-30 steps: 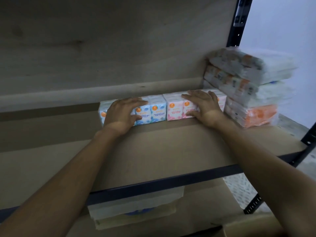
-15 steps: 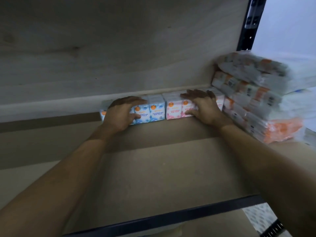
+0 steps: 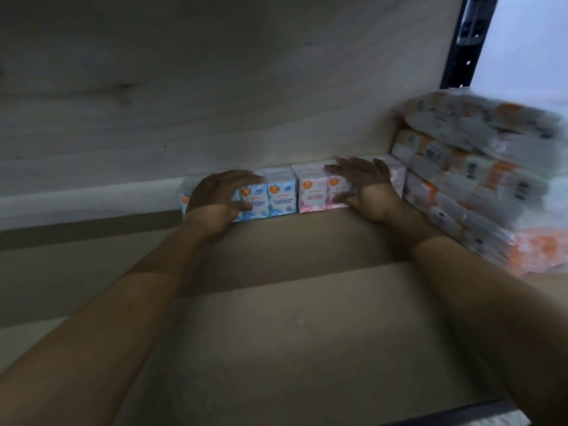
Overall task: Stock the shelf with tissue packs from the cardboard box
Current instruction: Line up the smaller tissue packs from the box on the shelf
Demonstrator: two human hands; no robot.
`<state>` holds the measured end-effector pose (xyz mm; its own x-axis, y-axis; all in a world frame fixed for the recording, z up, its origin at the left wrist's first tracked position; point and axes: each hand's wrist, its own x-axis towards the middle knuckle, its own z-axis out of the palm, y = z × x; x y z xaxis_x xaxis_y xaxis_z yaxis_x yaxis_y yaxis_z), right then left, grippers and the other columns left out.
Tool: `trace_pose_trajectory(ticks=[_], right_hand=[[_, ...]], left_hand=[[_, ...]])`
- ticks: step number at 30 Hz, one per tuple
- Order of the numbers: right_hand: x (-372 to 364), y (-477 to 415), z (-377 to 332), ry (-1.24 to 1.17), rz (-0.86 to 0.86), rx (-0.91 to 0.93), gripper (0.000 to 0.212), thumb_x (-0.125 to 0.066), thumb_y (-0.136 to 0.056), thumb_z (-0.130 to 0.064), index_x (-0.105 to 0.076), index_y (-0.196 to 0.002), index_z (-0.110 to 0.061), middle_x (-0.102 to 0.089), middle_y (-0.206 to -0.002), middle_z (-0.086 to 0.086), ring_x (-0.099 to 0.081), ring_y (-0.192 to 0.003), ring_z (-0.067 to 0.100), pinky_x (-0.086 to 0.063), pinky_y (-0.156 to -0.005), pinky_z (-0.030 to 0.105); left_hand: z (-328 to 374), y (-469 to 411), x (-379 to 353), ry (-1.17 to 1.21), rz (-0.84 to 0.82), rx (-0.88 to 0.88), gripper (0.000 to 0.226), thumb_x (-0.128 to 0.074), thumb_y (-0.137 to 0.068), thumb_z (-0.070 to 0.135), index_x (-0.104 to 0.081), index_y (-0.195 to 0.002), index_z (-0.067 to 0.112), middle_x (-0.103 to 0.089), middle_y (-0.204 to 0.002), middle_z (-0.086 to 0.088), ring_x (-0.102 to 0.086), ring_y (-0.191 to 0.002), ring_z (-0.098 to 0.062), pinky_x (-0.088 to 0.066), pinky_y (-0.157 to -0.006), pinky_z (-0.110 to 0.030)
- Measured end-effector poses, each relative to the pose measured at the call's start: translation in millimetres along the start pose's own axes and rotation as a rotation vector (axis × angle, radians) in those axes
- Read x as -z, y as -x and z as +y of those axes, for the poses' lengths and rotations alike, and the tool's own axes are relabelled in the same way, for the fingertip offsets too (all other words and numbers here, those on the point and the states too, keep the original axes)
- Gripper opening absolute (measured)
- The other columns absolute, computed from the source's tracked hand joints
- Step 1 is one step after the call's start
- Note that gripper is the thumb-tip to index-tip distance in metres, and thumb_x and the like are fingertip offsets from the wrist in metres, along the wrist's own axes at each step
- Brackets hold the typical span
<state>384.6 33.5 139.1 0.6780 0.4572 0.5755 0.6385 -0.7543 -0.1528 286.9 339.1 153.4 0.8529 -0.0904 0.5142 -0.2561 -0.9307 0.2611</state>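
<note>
A row of small tissue packs stands at the back of the brown shelf board, against the pale rear wall. The blue packs are on the left of the row, the pink packs on the right. My left hand lies over the top and front of the blue packs, fingers curled on them. My right hand rests the same way on the pink packs. The cardboard box is out of view.
A tall stack of larger orange-and-white tissue bundles fills the right end of the shelf, beside the pink packs. A black metal upright rises behind it. The shelf's dark front rail shows at the bottom right.
Both hands have pushed the row of packs back to the rear wall. My view has moved in closer and lower, so the shelf below has dropped out of sight.
</note>
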Motion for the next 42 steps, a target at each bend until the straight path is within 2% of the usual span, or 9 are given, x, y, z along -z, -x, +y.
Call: trace_pose_trajectory(ticks=[9,16,20,25,29,33,38,42], right_hand=[[3,0,-4,0.032,-0.035,-0.029,0.069,-0.073,-0.079,-0.035,-0.041,-0.140,-0.033,-0.034,-0.153,-0.001,-0.025,-0.143,0.020,-0.006,-0.116,0.044],[13,-4,-13,0.102,-0.087,-0.042,0.070,-0.073,-0.077,-0.035,-0.041,-0.140,-0.032,-0.036,-0.152,0.001,-0.029,-0.140,0.021,-0.015,-0.114,0.046],[19,-3,-21,0.111,-0.151,-0.077,0.070,-0.071,-0.080,-0.034,-0.037,-0.142,-0.031,-0.031,-0.154,0.001,-0.025,-0.142,0.022,-0.010,-0.116,0.048],[26,4,-25,0.105,-0.163,-0.088,0.068,-0.066,-0.083,-0.035,-0.035,-0.143,-0.030,-0.028,-0.155,0.000,-0.021,-0.143,0.022,-0.006,-0.117,0.046],[39,15,-35,0.061,-0.154,-0.109,0.063,-0.067,-0.082,-0.034,-0.043,-0.140,-0.027,-0.037,-0.151,0.003,-0.031,-0.140,0.024,-0.020,-0.116,0.043],[62,39,-53,-0.023,-0.130,-0.127,0.051,-0.067,-0.083,-0.030,-0.054,-0.132,-0.020,-0.050,-0.142,0.008,-0.044,-0.131,0.026,-0.034,-0.111,0.036],[80,83,-81,-0.119,-0.175,-0.233,0.044,-0.063,-0.084,-0.036,-0.057,-0.127,-0.028,-0.054,-0.137,0.003,-0.049,-0.127,0.023,-0.038,-0.108,0.034],[104,127,-104,-0.095,-0.225,-0.252,0.043,-0.059,-0.088,-0.037,-0.055,-0.129,-0.023,-0.056,-0.134,0.005,-0.049,-0.125,0.024,-0.040,-0.105,0.036]], left_hand=[[9,2,1,-0.026,0.040,-0.005,0.058,-0.077,-0.074,0.017,-0.059,-0.128,0.031,-0.056,-0.134,0.005,-0.051,-0.123,-0.016,-0.035,-0.103,-0.031],[25,2,6,-0.072,0.005,0.042,0.056,-0.076,-0.075,0.011,-0.057,-0.126,0.026,-0.057,-0.129,0.002,-0.054,-0.114,-0.022,-0.038,-0.095,-0.030],[36,0,9,-0.110,-0.060,0.089,0.056,-0.075,-0.075,0.010,-0.052,-0.123,0.027,-0.053,-0.129,0.000,-0.053,-0.112,-0.024,-0.043,-0.094,-0.036],[38,4,15,-0.124,-0.097,0.064,0.056,-0.073,-0.076,0.017,-0.051,-0.128,0.023,-0.053,-0.132,-0.003,-0.050,-0.117,-0.025,-0.038,-0.100,-0.034],[43,20,17,-0.165,-0.104,0.071,0.059,-0.067,-0.084,0.026,-0.044,-0.139,0.023,-0.043,-0.146,-0.003,-0.037,-0.134,-0.024,-0.026,-0.113,-0.039],[59,45,24,-0.113,-0.066,0.076,0.055,-0.062,-0.088,0.029,-0.045,-0.140,0.020,-0.041,-0.149,-0.005,-0.035,-0.137,-0.025,-0.024,-0.115,-0.041],[93,85,37,-0.044,-0.148,0.149,0.054,-0.052,-0.094,0.037,-0.037,-0.145,0.027,-0.031,-0.155,0.002,-0.026,-0.142,-0.020,-0.018,-0.117,-0.037],[126,118,47,0.031,-0.228,0.191,0.055,-0.045,-0.096,0.047,-0.029,-0.147,0.034,-0.026,-0.157,0.004,-0.021,-0.144,-0.019,-0.014,-0.118,-0.040]])
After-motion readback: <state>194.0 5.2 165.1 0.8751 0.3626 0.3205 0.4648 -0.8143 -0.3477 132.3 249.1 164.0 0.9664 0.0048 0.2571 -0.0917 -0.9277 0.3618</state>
